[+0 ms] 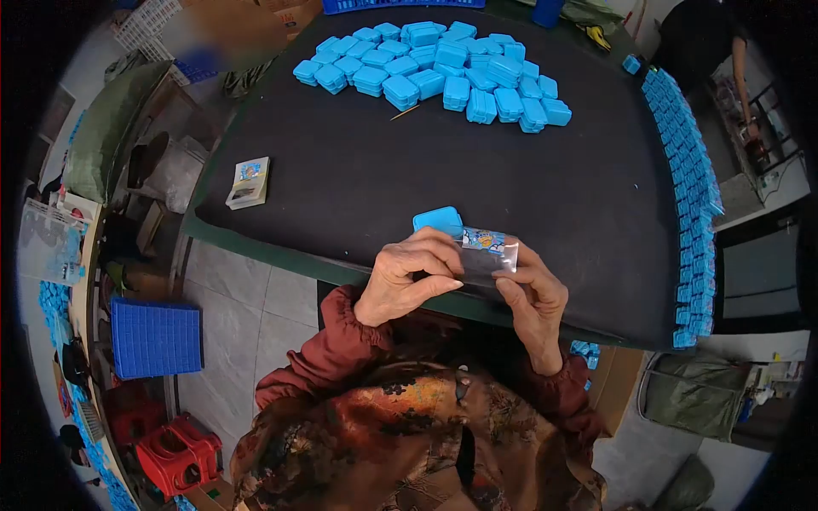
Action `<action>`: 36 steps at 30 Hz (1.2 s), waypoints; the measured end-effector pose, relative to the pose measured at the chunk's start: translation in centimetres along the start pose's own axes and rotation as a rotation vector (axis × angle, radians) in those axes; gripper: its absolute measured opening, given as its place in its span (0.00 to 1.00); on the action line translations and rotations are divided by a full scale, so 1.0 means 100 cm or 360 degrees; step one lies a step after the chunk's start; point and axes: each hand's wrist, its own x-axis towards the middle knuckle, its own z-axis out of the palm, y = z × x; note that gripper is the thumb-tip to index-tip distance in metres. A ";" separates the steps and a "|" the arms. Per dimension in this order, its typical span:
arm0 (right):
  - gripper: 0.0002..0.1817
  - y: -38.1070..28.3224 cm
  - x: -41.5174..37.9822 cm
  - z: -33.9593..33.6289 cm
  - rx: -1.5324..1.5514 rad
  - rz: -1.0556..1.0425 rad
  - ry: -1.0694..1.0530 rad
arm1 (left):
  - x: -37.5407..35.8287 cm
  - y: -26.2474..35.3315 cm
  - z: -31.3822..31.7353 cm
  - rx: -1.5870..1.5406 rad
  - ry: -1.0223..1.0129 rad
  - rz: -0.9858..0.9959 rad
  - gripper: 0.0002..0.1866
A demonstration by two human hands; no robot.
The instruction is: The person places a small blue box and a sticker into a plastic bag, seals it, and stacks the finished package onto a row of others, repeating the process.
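At lower centre of the frame, the right hand pinches a clear bag with a printed label; the left hand curls at its other end, grip unclear. Slick film could slip from a thin pinch, and knuckles could nudge the blue case behind. The label's lettering is illegible.

Evenly lit centre; strong fisheye curvature; edges darken to black; upper-left patch blurred; small glare on plastic sleeve.
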 end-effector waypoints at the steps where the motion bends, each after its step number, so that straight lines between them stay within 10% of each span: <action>1: 0.05 0.002 -0.002 -0.001 -0.0035 0.0022 0.0017 | 0.000 0.000 -0.001 0.0037 -0.0024 0.0068 0.04; 7: 0.04 0.005 -0.003 -0.003 0.0080 0.0125 0.0107 | -0.002 0.003 -0.010 0.0110 0.0040 0.0075 0.06; 14: 0.05 0.013 -0.001 -0.011 -0.0019 0.0221 0.0202 | 0.002 0.001 -0.024 0.1293 0.0118 -0.0230 0.28; 21: 0.05 0.022 0.002 -0.012 -0.0018 0.0310 0.0228 | -0.002 -0.012 -0.026 0.1010 0.0140 -0.0311 0.24; 24: 0.04 0.025 0.002 -0.013 0.0043 0.0303 0.0219 | -0.008 -0.007 -0.031 0.0085 0.0348 -0.0608 0.19; 36: 0.06 0.023 0.000 -0.014 0.0210 0.0309 0.0183 | -0.012 0.002 -0.027 0.0188 0.0142 -0.0492 0.21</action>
